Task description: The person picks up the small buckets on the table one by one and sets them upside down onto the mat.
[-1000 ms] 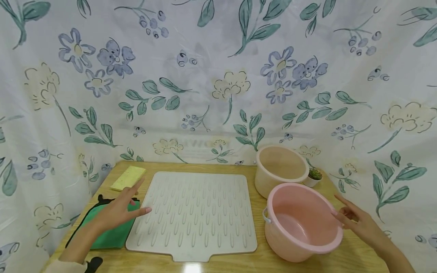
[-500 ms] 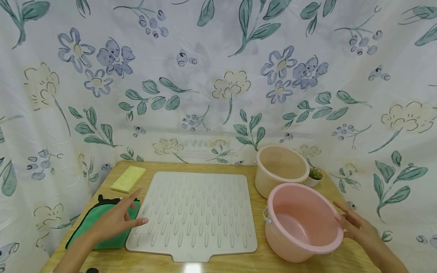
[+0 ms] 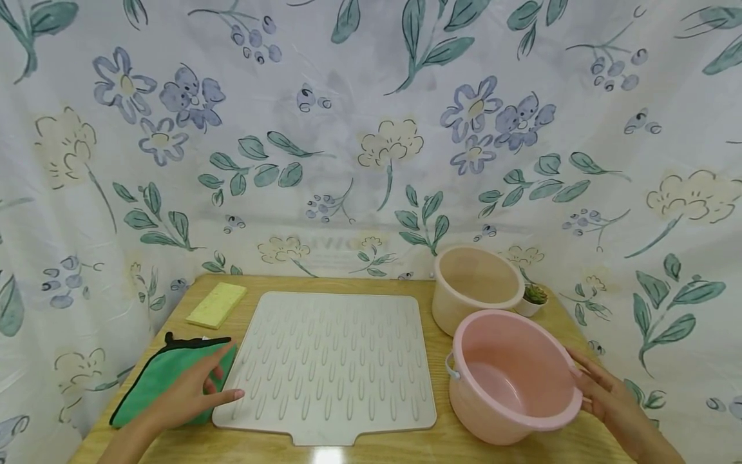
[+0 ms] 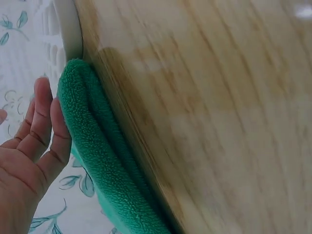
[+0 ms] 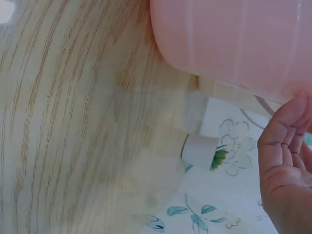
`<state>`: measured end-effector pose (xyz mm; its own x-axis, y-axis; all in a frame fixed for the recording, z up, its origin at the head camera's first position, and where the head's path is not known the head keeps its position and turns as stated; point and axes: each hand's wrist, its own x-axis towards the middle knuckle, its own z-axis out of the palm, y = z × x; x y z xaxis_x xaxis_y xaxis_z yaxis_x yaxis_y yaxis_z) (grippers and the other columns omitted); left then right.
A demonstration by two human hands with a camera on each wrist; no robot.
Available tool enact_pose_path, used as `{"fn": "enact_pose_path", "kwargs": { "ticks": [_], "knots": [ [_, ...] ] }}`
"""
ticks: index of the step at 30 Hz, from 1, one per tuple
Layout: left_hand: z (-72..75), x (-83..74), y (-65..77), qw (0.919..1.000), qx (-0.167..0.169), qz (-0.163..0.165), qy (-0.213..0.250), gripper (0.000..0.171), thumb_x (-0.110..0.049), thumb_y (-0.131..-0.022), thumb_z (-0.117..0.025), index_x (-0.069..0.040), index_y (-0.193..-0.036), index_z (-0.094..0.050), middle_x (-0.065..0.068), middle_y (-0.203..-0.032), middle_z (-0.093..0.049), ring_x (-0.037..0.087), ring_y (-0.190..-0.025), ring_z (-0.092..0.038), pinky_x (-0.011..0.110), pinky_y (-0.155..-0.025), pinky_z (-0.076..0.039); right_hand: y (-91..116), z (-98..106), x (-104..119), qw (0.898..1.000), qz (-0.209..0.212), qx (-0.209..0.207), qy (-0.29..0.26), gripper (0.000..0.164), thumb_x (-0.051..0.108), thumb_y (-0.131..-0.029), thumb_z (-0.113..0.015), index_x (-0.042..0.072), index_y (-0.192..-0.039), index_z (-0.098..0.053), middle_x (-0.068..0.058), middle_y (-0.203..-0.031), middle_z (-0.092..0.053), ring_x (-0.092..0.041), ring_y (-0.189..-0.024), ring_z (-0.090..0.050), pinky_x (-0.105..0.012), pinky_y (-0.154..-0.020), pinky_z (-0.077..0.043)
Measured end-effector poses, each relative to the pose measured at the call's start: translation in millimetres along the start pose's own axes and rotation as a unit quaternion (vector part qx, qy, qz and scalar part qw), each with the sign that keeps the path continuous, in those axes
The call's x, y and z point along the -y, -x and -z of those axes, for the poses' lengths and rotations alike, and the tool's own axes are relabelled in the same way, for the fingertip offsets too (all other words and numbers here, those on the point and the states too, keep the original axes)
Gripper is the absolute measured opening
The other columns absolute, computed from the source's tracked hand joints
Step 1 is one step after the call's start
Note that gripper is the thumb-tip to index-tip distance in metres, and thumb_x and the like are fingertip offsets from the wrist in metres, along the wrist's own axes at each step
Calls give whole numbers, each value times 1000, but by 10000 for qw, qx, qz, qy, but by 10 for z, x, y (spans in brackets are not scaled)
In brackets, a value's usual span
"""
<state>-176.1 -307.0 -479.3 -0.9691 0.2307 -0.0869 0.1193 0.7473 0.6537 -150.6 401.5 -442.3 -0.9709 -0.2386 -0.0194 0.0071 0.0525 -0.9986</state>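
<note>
A green cloth with black edging [image 3: 165, 367] lies at the left of the table, against a pale ribbed board [image 3: 342, 361]. My left hand [image 3: 188, 393] is over the cloth, thumb and forefinger spread and the other fingers loosely bent, holding nothing. The left wrist view has its fingers [image 4: 41, 117] beside the cloth's plush edge [image 4: 97, 141]; whether they touch it I cannot tell. On the right, a pink bucket [image 3: 504, 425] stands upright, its inside bare. My right hand [image 3: 614, 406] has its fingertips at the bucket's right rim, fingers extended rather than curled round it.
A yellow sponge-like slab [image 3: 217, 305] lies behind the cloth. Behind the pink bucket stands a cream bucket [image 3: 449, 312], with a small potted plant [image 3: 532, 298] at its right. A flowered curtain [image 3: 348, 161] hangs along the back and sides of the wooden table [image 3: 261, 451].
My left hand has drawn back toward the near edge, away from the yellow slab and over the cloth. My right hand has come slightly closer against the pink bucket's rim. The objects stay put.
</note>
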Motion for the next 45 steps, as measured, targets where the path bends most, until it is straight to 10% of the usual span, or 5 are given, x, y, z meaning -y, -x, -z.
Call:
{"fn": "enact_pose_path", "kwargs": {
  "ticks": [16,45],
  "knots": [
    [-138,82,246,9980,508,-53,375,87,-35,-91,-71,-1,-156,-24,3,-82,-50,4,-56,-47,23,-52,-41,-31,-3,99,9967,-45,536,-607,58,2,-106,-35,47,-138,-50,19,-129,-63,-9,-109,-67,-33,-81,-59],
    [-227,233,327,9980,336,-540,15,82,-42,-82,-78,4,-143,-47,3,-88,-45,-2,-62,-41,22,-55,-37,-59,-1,152,9302,-582,2485,-2638,72,-8,-104,-18,46,-143,-48,-19,-121,-68,-29,-102,-71,-38,-87,-57]
  ]
}}
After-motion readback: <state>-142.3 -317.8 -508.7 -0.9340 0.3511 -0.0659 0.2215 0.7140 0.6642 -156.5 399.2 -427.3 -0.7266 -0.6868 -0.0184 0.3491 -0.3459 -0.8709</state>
